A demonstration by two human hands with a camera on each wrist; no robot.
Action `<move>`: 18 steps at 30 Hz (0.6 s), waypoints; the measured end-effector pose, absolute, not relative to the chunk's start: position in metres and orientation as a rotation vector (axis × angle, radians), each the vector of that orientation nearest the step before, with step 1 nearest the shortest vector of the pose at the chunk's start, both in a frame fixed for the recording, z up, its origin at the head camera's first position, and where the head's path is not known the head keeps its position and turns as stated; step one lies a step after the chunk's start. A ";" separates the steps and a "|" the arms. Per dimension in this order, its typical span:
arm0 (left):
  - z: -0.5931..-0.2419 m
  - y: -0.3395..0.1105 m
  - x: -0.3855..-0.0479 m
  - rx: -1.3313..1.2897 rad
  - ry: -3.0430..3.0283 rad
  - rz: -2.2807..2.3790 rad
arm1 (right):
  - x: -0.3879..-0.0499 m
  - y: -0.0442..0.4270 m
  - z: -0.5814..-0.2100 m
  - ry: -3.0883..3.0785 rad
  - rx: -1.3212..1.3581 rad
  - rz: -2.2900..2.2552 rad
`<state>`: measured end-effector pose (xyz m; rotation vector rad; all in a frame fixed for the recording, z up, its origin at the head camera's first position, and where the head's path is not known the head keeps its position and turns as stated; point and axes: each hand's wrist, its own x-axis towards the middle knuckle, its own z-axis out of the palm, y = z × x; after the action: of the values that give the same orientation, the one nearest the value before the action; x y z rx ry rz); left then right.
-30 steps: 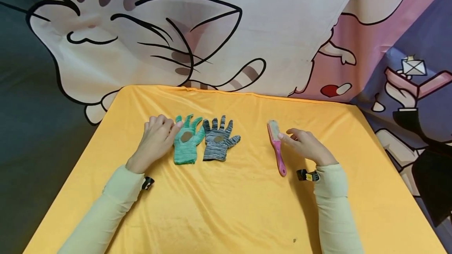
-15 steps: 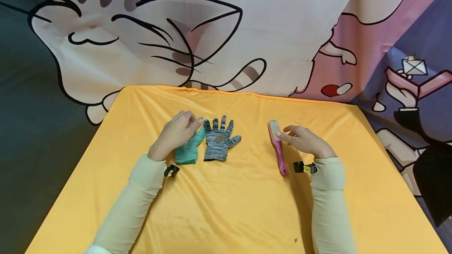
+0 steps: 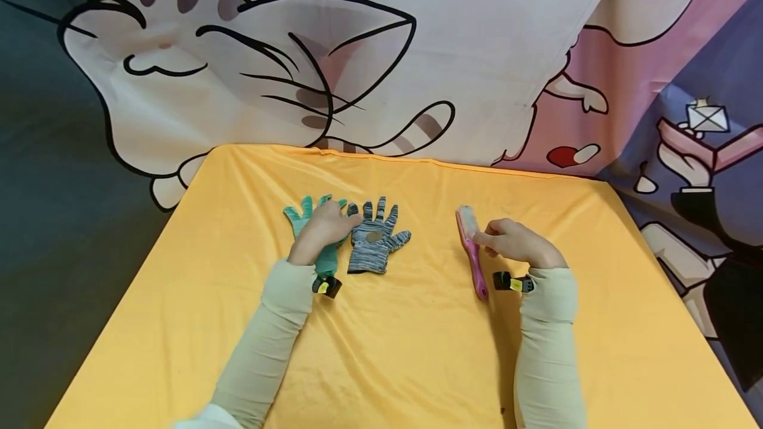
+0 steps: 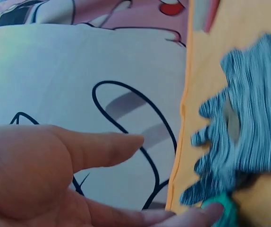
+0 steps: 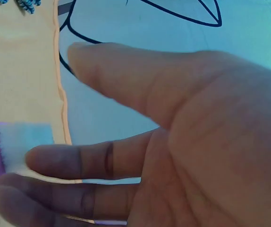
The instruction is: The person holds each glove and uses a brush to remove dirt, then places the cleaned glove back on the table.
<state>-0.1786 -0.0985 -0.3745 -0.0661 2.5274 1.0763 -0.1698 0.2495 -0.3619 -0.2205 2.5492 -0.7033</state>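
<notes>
My left hand (image 3: 324, 227) lies over the green glove (image 3: 328, 262), hiding its middle; the glove's fingers spread out beyond it. In the left wrist view, thumb and fingers are apart, with a fingertip at a bit of the green glove (image 4: 226, 213). Just right of it, the grey striped glove (image 3: 369, 251) lies flat, fingers pointing away. My right hand (image 3: 515, 242) is beside the pink-handled brush (image 3: 477, 270), its thumb near the pale bristles (image 3: 468, 219). The right wrist view shows thumb and fingers well apart, fingertips near the bristles (image 5: 27, 142).
A yellow cloth (image 3: 405, 349) covers the table. Behind its far edge hangs a curtain (image 3: 477, 38) printed with a cat and other cartoon figures. A small dark speck (image 3: 503, 410) is on the cloth near the front.
My left hand has moved right, from the green glove's left side to over it. The green glove now lies tilted, its fingers farther left. My right hand has barely moved beside the brush.
</notes>
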 end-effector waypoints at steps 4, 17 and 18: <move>-0.376 -0.087 -0.177 -0.158 2.470 1.076 | -0.170 0.251 -0.364 2.542 -0.182 -0.691; -0.397 -0.073 -0.177 -0.161 2.419 1.021 | -0.178 0.247 -0.390 2.475 -0.036 -0.644; -0.399 -0.072 -0.177 -0.166 2.390 1.073 | -0.179 0.245 -0.392 2.479 -0.007 -0.648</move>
<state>-0.1775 -0.0721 -0.3992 -0.1661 2.3898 1.0726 -0.1788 0.2453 -0.3919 -0.0065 2.4786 -0.6484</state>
